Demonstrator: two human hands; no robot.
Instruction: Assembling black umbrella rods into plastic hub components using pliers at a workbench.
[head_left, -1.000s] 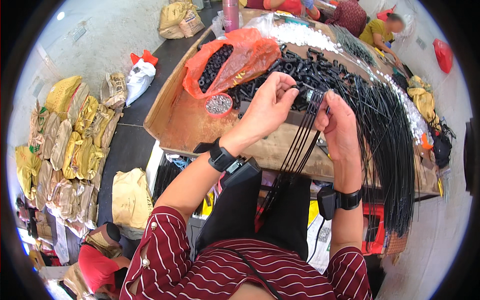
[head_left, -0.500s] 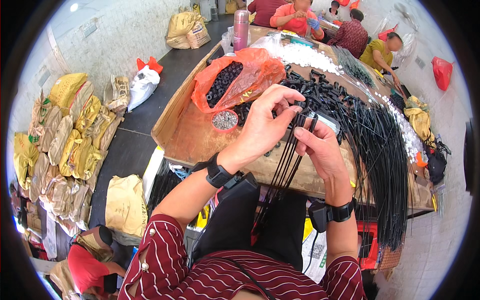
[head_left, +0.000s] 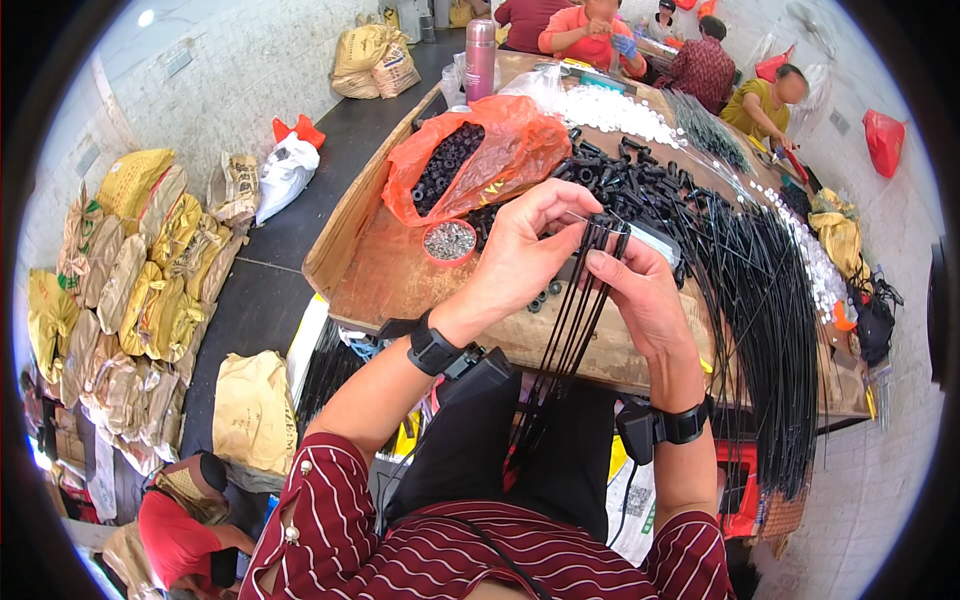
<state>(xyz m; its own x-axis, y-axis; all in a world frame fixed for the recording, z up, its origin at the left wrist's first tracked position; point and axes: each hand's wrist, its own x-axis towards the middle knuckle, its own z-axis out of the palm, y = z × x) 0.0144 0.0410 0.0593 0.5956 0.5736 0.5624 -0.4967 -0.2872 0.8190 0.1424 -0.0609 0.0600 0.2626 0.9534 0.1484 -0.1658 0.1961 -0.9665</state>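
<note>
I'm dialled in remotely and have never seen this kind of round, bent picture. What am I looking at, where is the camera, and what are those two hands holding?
The camera sits on a person's head and looks down, and its wide lens bends straight edges. No machine here: the two forearms rising from the bottom edge are that person's own. The left hand and right hand together pinch a small bundle of thin black rods that hangs toward the lap. On the wooden table lie an orange bag of small black parts, a small dish of metal bits, a heap of black fittings and many more long black rods. Other people sit at the far end.
</note>
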